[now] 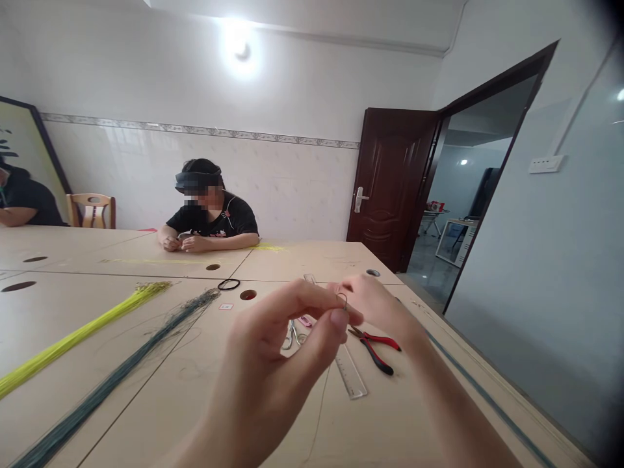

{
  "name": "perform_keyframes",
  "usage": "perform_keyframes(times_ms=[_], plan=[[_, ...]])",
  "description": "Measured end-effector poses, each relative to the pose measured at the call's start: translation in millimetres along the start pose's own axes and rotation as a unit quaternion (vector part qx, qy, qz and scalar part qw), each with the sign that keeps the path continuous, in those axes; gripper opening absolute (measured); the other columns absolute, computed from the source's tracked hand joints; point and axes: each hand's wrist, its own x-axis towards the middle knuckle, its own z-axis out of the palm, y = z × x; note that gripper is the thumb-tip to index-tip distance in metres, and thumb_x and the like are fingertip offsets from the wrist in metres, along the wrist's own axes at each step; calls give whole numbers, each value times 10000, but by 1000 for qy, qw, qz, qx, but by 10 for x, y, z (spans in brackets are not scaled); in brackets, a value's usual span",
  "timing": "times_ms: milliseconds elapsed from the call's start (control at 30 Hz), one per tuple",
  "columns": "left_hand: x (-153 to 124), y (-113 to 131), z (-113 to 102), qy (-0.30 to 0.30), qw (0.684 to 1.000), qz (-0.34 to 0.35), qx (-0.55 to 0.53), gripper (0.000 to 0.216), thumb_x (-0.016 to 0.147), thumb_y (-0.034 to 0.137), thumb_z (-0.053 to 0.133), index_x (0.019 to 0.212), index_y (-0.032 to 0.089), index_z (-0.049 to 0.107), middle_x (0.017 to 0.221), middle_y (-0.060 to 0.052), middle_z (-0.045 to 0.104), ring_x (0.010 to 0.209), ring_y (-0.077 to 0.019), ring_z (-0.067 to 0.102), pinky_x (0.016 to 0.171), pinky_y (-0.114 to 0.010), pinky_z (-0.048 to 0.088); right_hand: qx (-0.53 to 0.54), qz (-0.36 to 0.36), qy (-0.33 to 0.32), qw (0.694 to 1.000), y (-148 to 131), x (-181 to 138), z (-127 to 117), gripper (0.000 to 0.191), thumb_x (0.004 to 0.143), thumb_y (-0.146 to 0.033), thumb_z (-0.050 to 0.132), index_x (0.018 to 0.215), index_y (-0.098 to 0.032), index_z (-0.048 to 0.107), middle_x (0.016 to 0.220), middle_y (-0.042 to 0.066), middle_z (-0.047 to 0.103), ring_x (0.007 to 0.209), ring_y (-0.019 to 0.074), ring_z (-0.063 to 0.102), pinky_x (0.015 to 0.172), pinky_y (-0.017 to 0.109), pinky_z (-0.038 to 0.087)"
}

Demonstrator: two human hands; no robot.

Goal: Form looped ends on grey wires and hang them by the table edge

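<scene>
My left hand (287, 338) and my right hand (377, 305) are raised above the table and meet fingertip to fingertip. Between them they pinch a small loop of thin wire (342, 299). A fine strand (322, 403) hangs down from the hands toward the table. Just below the hands on the table lie red-handled pliers (375, 344), a clear ruler (348, 370) and small metal scissors (292, 333).
A bundle of yellow wire (82, 335) and a bundle of dark green wire (121, 370) lie across the beige table (146, 416) on the left. A black ring (229, 284) lies near a cable hole. A person sits across the table (209, 214); another sits far left. A dark door (385, 182) stands open on the right.
</scene>
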Motion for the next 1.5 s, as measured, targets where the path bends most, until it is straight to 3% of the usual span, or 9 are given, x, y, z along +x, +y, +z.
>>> perform_keyframes(times_ms=[100, 200, 533, 667, 900, 1067, 1233, 1367, 1500], plan=[[11, 2, 36, -22, 999, -29, 0, 175, 844, 127, 516, 745, 223, 623, 712, 78, 686, 684, -64, 643, 642, -135, 509, 80, -73, 41, 993, -201, -276, -272, 405, 950, -456, 265, 924, -198, 577, 810, 23, 618, 707, 124, 605, 549, 221, 488], [8, 8, 55, -37, 998, -52, 21, 177, 816, 104, 528, 730, 221, 627, 693, 81, 688, 664, -62, 643, 602, -122, 504, 207, -203, 110, 951, -361, -582, -426, 232, 941, -371, 378, 959, -246, 574, 806, -5, 610, 733, 111, 622, 585, 194, 516], [0, -18, 45, -77, 993, -71, 49, 170, 775, 83, 543, 668, 198, 607, 621, 84, 641, 593, -41, 577, 538, -92, 440, 103, -262, 119, 952, -450, -801, -443, 138, 841, -151, 535, 938, -244, 564, 856, -41, 603, 740, 71, 580, 673, 175, 520], [24, -8, 2, -114, 981, -129, -88, 136, 824, 140, 540, 714, 177, 611, 666, 34, 643, 624, -72, 599, 578, -136, 485, 100, -296, 125, 942, -435, -793, -438, 101, 868, -137, 512, 889, -227, 552, 798, -43, 590, 677, 61, 563, 608, 188, 472], [12, -45, -58, -167, 896, -209, -354, 171, 880, 231, 510, 741, 172, 589, 640, 9, 621, 579, -73, 588, 576, -166, 498, 46, -429, 201, 880, -454, -795, -456, 207, 851, -34, 502, 923, -209, 584, 880, 8, 633, 819, 111, 611, 693, 227, 511], [-15, 41, -15, -38, 988, -87, -120, 152, 794, 97, 547, 681, 185, 597, 618, 37, 621, 520, -51, 556, 504, -118, 465, 179, -334, 197, 904, -490, -818, -439, 139, 871, -308, 540, 980, -232, 580, 839, -3, 634, 770, 123, 613, 636, 218, 524], [-111, 114, 26, 30, 994, 32, 98, 181, 739, 36, 557, 699, 210, 587, 617, 70, 582, 557, -46, 530, 544, -113, 448, 198, -279, 144, 929, -518, -833, -420, 59, 863, -215, 542, 830, -240, 584, 739, -57, 606, 644, 53, 573, 573, 146, 479], [-87, 132, 26, 24, 996, 22, 88, 177, 754, 46, 540, 701, 212, 575, 600, 76, 569, 525, -41, 516, 567, -120, 465, 200, -293, 144, 924, -512, -828, -391, 90, 850, -151, 549, 834, -233, 582, 726, -57, 602, 652, 54, 559, 584, 169, 465], [-32, 147, 2, -33, 996, -55, -62, 147, 799, 120, 522, 685, 192, 580, 560, 49, 585, 505, -57, 555, 469, -107, 458, 161, -341, 159, 913, -484, -808, -386, 113, 849, -120, 551, 881, -226, 573, 727, -48, 588, 627, 59, 554, 544, 193, 454]])
